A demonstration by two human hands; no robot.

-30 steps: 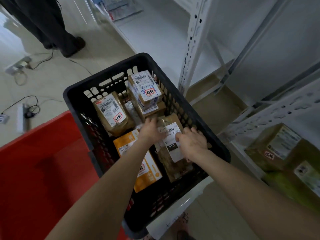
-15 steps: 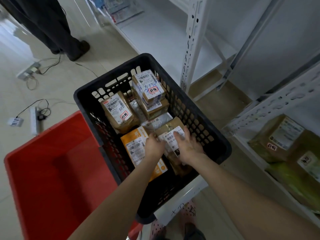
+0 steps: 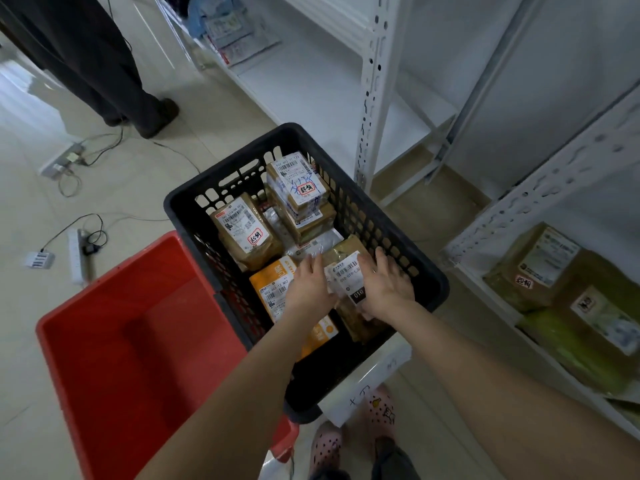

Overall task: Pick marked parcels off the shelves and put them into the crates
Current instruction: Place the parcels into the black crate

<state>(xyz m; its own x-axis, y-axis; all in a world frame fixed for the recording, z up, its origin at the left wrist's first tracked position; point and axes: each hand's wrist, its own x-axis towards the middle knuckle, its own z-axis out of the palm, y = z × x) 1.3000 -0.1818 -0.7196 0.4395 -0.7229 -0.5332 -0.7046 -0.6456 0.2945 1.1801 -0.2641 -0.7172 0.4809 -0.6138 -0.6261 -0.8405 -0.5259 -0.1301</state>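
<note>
A black slotted crate [image 3: 180, 206] holds several brown parcels with white labels and red-edged marks. Both my hands are inside it, over a brown parcel [image 3: 346, 268] with a barcode label that lies along the crate's right side. My left hand [image 3: 308, 284] lies on the parcel's left edge, fingers straight. My right hand [image 3: 386, 287] rests on its right edge, fingers stretched forward. An orange parcel [image 3: 268, 285] lies partly under my left wrist. Further marked parcels [image 3: 533, 268] sit on the low shelf at right.
A red crate [image 3: 104, 341] stands left of the black one. White shelf uprights [image 3: 374, 81] rise behind and to the right. A person's legs [image 3: 104, 64] stand at top left, near power strips [image 3: 78, 254] and cables on the floor. My slippered feet [image 3: 377, 407] are below.
My hands have drawn back toward me with the brown parcel, which now lies along the crate's right side. My fingers have flattened out on it.
</note>
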